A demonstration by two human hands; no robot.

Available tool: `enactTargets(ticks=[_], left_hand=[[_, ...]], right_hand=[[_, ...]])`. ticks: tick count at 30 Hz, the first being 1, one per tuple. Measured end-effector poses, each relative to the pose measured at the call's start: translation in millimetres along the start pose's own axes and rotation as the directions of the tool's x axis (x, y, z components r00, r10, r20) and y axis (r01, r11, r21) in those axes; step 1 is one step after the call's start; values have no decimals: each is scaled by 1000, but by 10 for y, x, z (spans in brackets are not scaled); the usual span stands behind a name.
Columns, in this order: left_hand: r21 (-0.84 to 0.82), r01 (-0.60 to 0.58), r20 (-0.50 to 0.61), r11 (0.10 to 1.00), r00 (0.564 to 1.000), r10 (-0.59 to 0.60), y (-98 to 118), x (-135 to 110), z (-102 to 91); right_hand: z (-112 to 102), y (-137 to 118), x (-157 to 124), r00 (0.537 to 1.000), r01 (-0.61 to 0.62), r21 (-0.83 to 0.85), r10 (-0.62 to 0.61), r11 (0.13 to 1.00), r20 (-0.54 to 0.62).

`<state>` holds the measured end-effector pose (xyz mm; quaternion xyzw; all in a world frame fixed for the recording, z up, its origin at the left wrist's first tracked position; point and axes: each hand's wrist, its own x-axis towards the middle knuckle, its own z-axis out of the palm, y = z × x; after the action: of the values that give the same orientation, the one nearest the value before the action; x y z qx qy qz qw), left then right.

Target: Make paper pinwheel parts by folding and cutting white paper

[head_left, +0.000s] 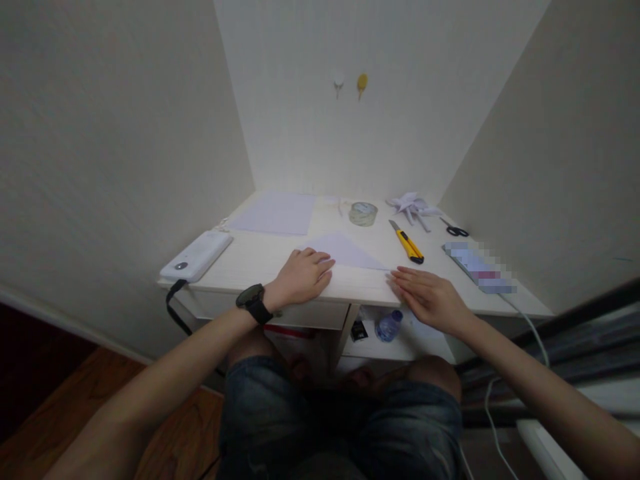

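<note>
A pale lilac sheet of paper (pixel 345 250), folded into a triangle, lies on the white desk with its long edge towards me. Over its left corner rests my left hand (pixel 306 273), fingers stretched out flat; a black watch is on that wrist. My right hand (pixel 425 293) is at the right corner of the triangle, fingers extended side by side, the tips at or just beside the paper's point. Neither hand grasps anything. Behind the triangle, to the left, lies a stack of flat lilac paper (pixel 277 212).
On the desk (pixel 250 263) are a roll of clear tape (pixel 363 214), a yellow utility knife (pixel 409 245) with its blade out, folded paper pieces (pixel 413 205), black scissors (pixel 454 230), a phone (pixel 477 268) on a cable and a white device (pixel 197 257). A bottle (pixel 389 326) stands on the shelf below.
</note>
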<state>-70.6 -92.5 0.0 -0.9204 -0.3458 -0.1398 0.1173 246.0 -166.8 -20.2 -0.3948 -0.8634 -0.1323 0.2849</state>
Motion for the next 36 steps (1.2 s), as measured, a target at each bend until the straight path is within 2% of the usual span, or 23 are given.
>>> enactTargets(ticks=[2,4,7,10,13,16,19,24,30,36], left_hand=[[33,14,-8,999,1000,-14,142,-28,-81],[50,2,-3,999,1000,-2,306,-60,-152],[46,-33,11,998,999,32,497,-73,-212],[-7,-80,46,997,996,80,534,-5,-217],[-70,-111,71,991,991,116,448,127,-189],[-112,-160,80,981,982,169,345,252,-158],[-130,-154,83,980,983,165,293,322,-129],[-150,-144,59,978,986,154,276,320,-77],[-201,-145,24,969,988,152,272,175,-106],[-204,-133,2,970,991,136,278,-131,-203]], right_hand=[[108,-18,122,997,-77,-49,75,996,-32],[211,-65,291,978,-203,-102,206,974,26],[311,-142,563,888,-388,-172,417,905,193],[369,-162,777,797,-521,-214,560,827,225],[436,-126,899,754,-585,-204,619,785,221],[511,-79,943,739,-608,-191,638,770,217],[570,-34,950,730,-636,-155,654,756,200],[630,55,976,759,-617,-94,622,782,195],[670,99,997,748,-633,-77,634,771,195],[670,98,980,750,-631,-72,631,773,198]])
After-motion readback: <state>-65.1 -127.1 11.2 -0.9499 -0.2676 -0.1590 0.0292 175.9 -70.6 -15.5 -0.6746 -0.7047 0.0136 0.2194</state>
